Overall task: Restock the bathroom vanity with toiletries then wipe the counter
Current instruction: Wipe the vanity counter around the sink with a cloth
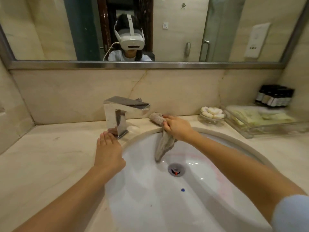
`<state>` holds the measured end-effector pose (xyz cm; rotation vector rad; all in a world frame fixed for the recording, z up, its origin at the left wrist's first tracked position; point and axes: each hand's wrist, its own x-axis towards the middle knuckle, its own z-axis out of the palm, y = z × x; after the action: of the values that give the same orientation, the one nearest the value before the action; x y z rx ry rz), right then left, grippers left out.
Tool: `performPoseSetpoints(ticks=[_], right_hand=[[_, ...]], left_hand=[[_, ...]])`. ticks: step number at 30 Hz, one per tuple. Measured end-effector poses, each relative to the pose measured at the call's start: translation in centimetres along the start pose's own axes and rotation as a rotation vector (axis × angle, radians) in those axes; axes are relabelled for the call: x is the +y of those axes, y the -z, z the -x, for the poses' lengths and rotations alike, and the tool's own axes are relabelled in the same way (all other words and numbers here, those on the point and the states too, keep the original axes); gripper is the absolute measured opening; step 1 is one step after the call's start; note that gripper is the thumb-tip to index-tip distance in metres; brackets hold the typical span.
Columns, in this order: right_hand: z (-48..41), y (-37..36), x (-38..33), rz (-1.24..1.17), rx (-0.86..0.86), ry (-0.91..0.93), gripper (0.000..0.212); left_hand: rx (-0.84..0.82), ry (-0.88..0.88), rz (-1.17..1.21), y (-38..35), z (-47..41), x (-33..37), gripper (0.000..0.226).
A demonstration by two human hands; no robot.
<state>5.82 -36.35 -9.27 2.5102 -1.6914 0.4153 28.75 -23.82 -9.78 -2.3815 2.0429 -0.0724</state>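
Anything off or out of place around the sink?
Minor only: the cloth gripped by the right hand trails off the counter into the sink. A small blue speck lies in it, and something red sits in the drain.

Behind the grip of the right hand (pixel 177 128) stood a creamy beige stone wall (pixel 184 91) with thin brown lines. Higher up hung a wide mirror (pixel 175 39) with a grey metal frame. In it, up and right of the grip, showed a clear glass shower door (pixel 222 27) and a white box (pixel 256 41) on the wall. Up and left showed a dark wooden door frame (pixel 102 22). Left of the grip stood a shiny square silver tap (pixel 123 108). Below the grip lay a round white sink bowl (pixel 150 190). The light was warm.
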Motion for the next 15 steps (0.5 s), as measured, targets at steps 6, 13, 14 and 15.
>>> performPoseSetpoints(ticks=[6, 13, 14, 15], right_hand=[[2.7, 1.6, 5.4, 0.096, 0.024, -0.31, 0.046], [3.1, 0.2, 1.9, 0.15, 0.043, -0.419, 0.047], [3.2, -0.3, 0.6, 0.153, 0.054, -0.334, 0.047], [3.1, -0.9, -0.9, 0.107, 0.065, -0.25, 0.047]], left_hand=[[0.001, 0.006, -0.003, -0.1, -0.2, -0.2, 0.092], [0.008, 0.012, -0.022, -0.2, -0.2, 0.1, 0.093], [0.014, 0.011, -0.023, -0.3, -0.2, 0.1, 0.093], [0.015, 0.009, -0.024, -0.3, -0.3, 0.1, 0.093]])
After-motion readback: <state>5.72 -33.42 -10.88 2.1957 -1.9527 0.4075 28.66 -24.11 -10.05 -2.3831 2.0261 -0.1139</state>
